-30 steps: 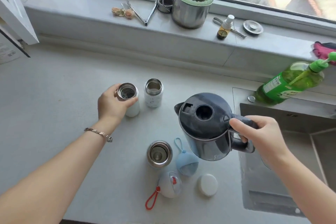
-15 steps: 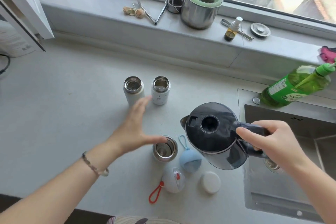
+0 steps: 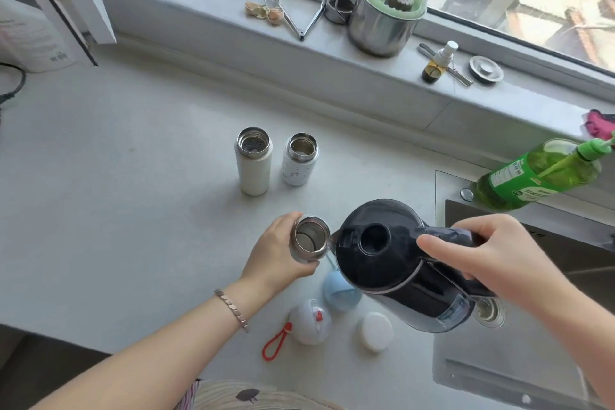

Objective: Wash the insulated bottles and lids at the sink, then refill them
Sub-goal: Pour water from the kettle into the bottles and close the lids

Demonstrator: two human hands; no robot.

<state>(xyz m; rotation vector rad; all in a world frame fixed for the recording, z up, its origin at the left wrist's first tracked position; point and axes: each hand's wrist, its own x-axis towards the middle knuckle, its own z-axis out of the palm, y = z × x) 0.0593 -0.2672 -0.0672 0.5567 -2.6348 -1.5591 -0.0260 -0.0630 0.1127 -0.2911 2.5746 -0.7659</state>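
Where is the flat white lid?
In the head view, the flat white lid lies on the counter near the front edge, between the red-loop lid and the sink.

The kettle (image 3: 392, 263) is finished in dark navy. Beside its spout, the steel bottle (image 3: 309, 240) is shown bare silver. Behind it, the cream bottle (image 3: 253, 173) is plain; the white bottle (image 3: 298, 170) is dotted with small marks (too small to read).
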